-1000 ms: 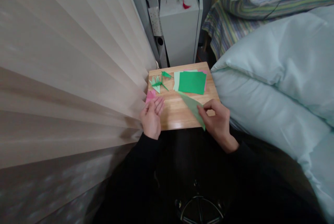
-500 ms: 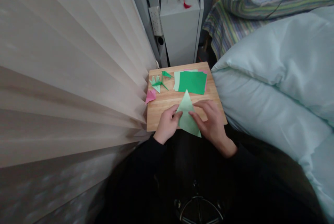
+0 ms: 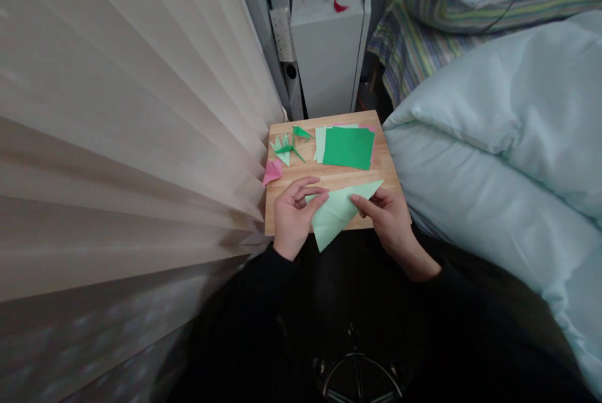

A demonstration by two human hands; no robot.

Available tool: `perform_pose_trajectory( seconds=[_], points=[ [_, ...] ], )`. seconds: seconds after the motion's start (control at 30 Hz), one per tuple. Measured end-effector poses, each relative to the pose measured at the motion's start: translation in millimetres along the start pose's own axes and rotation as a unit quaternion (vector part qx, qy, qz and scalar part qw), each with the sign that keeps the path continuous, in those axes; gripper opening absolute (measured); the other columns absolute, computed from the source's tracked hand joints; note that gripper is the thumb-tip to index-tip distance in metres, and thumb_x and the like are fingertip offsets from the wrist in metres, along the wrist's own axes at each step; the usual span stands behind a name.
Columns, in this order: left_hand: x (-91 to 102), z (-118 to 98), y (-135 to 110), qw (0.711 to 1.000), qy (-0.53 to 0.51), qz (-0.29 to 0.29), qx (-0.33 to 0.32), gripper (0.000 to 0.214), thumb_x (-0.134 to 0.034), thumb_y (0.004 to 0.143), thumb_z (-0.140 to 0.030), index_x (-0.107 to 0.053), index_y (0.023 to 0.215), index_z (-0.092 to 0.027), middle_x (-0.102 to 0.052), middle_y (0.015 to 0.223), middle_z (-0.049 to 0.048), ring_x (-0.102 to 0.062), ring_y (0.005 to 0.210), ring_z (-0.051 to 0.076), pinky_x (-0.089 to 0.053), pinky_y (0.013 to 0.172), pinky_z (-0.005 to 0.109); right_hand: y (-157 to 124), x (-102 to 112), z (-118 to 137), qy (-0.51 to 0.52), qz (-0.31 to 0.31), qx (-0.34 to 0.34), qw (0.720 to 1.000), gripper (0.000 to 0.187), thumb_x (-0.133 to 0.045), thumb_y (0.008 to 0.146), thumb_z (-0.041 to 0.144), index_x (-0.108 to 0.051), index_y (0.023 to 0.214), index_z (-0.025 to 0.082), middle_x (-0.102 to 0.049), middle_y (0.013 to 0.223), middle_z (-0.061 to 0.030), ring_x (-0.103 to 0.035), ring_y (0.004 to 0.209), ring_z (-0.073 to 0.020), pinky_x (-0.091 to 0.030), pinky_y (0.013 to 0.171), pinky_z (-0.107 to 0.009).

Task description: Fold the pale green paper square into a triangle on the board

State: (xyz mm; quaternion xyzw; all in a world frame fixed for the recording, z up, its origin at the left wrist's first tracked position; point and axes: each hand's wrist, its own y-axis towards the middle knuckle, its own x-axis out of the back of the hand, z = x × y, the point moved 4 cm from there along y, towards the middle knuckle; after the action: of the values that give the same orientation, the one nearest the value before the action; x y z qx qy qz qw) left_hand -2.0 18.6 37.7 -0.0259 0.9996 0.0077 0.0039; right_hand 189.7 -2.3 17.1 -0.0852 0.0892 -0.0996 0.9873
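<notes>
— Holding that pale green folded paper triangle (image 3: 339, 210) with both hands, is the person keeping it off the wooden surface (image 3: 301, 181)?

— Partly, it seems. Its far edge lies over the near edge of the surface, while its near point hangs past that edge above the dark lap. The left hand (image 3: 292, 220) pinches the left corner between thumb and curled fingers; the right hand (image 3: 388, 218) pinches the right side, forefinger laid along the top.

— Why hold it at the two ends?

— My guess is that a hold at each end keeps the sheet taut and flat, so the edges stay lined up. Neither hand is spread; both are closed on the paper.

— And the other papers?

— A dark green square sheet (image 3: 348, 148) tops a small stack at the far right of the surface, with a lighter green sheet and a pink one peeking out beneath, probably kept within reach. Small green folded paper figures (image 3: 288, 145) sit at the far left, apart from the stack, and a pink folded piece (image 3: 272, 171) lies at the left edge, touching the beige pleated curtain (image 3: 132, 140). A light blue duvet (image 3: 498, 133) presses against the right side.
</notes>
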Motion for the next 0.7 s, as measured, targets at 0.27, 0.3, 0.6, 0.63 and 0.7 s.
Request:
perform_pose_trajectory(
  seconds=[0.27,0.3,0.6,0.63,0.7],
  points=[
    [-8.8,12.4,-6.3,0.989,-0.100,0.052,0.099,0.039,-0.086,0.079,-0.034,-0.073,0.113,-0.019,-0.076,0.075,0.0011,-0.068,0.062,0.013,-0.053,0.059,0.022,-1.9,-1.9,0.4,0.051,-0.034,0.004,0.998,0.032,-0.093,0.061,0.043,-0.073,0.071,0.020,-0.066,0.061,0.0019,-0.053,0.052,-0.0112,-0.046,0.050,-0.028],
    [-8.9,13.0,-6.5,0.989,-0.101,0.048,0.098,0.036,-0.085,0.080,-0.034,-0.074,0.111,-0.019,-0.076,0.075,0.0013,-0.068,0.061,0.013,-0.053,0.058,0.022,-1.8,-2.1,0.0,0.055,-0.035,0.003,0.998,0.032,-0.094,0.060,0.042,-0.073,0.071,0.020,-0.066,0.061,0.0019,-0.054,0.052,-0.0113,-0.047,0.050,-0.028],
    [-7.9,15.9,-5.3,0.993,-0.095,0.007,0.065,0.027,-0.085,0.078,-0.032,-0.077,0.101,-0.020,-0.075,0.075,0.0008,-0.065,0.060,0.013,-0.051,0.057,0.023,-5.4,-9.4,-8.9,0.063,0.031,-0.071,0.995,0.036,-0.095,0.061,0.041,-0.080,0.085,0.020,-0.078,0.082,-0.0030,-0.063,0.066,-0.0140,-0.053,0.054,-0.026],
    [-7.6,16.3,-5.2,0.993,-0.098,0.003,0.064,0.027,-0.085,0.078,-0.032,-0.077,0.101,-0.020,-0.074,0.074,0.0006,-0.064,0.059,0.012,-0.051,0.056,0.023,-7.0,-11.9,-10.8,0.055,0.053,-0.088,0.993,0.037,-0.095,0.061,0.042,-0.080,0.087,0.020,-0.079,0.084,-0.0039,-0.064,0.068,-0.0151,-0.053,0.054,-0.026],
    [-7.4,16.7,-5.2,0.993,-0.103,-0.001,0.066,0.029,-0.086,0.078,-0.034,-0.075,0.101,-0.020,-0.073,0.072,-0.0001,-0.062,0.057,0.012,-0.049,0.055,0.022,-9.6,-14.8,-14.2,0.047,0.078,-0.107,0.990,0.037,-0.095,0.061,0.043,-0.080,0.086,0.019,-0.079,0.083,-0.0046,-0.065,0.069,-0.0164,-0.054,0.055,-0.028]
  ],
)
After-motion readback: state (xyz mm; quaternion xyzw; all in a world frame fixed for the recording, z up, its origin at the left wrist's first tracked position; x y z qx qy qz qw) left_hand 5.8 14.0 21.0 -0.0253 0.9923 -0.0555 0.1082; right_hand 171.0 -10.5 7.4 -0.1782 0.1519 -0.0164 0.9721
